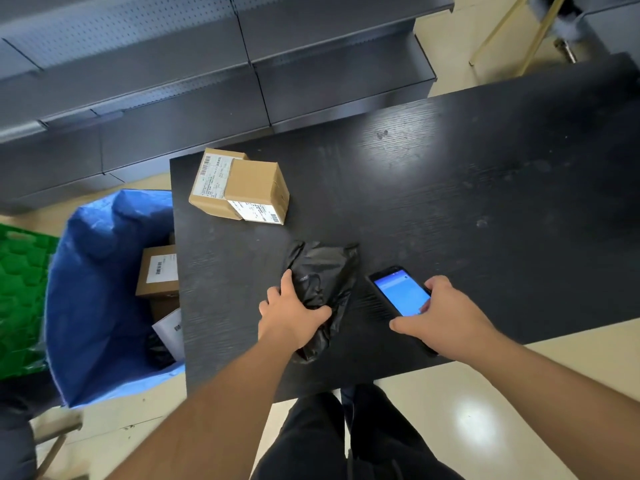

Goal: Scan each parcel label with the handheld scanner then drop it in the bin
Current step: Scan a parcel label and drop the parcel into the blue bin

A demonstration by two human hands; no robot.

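A crumpled black plastic parcel bag (325,271) lies on the black table (450,202) near its front edge. My left hand (292,311) grips the bag's near end, thumb and fingers curled into the plastic. My right hand (440,315) holds the handheld scanner (398,289), a dark phone-like device with a lit blue screen, just right of the bag. Two cardboard boxes (239,187) with white labels stand together at the table's far left. The blue-lined bin (104,289) sits left of the table, with a labelled box (157,270) and other parcels inside.
Grey metal shelving (207,64) runs along the back. A green crate (20,299) sits left of the bin. The table's right half holds nothing but scuff marks. My dark-trousered legs (346,438) stand at the table's front edge on a cream floor.
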